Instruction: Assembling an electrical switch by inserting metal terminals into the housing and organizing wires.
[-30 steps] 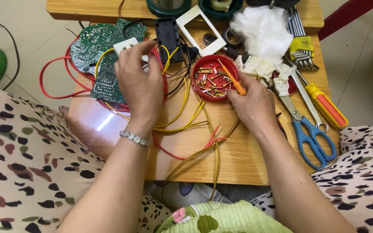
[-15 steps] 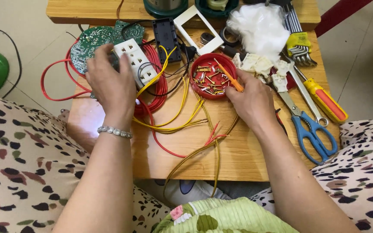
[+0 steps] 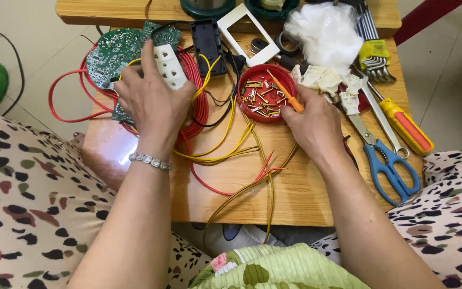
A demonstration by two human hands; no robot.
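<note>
Head view. The left hand was closed around a white socket block, fingers wrapped over its near end and the thumb side hidden beneath; the block stood raised above a coil of red wire at the back left of the wooden table. The right hand pinched a small orange-handled screwdriver between narrow fingertips, its tip lying over the red dish of screws.

Handling judgement: the socket block appeared to be rigid moulded plastic, light and smooth-faced, so liable to slip if taken by the flat faces; the long edges offered the surer hold. Yellow wires ran from its neighbourhood and would drag on it if it were lifted far; whether they were attached could not be told. The screwdriver was thin, stiff and light, best held at the handle as it was. The screws were tiny and loose, easily scattered.

Surroundings: a green circuit board lay just beyond the left hand, a black casing beside the block, blue-handled scissors and a larger orange-and-yellow screwdriver to the right, white plastic parts near the dish.
</note>
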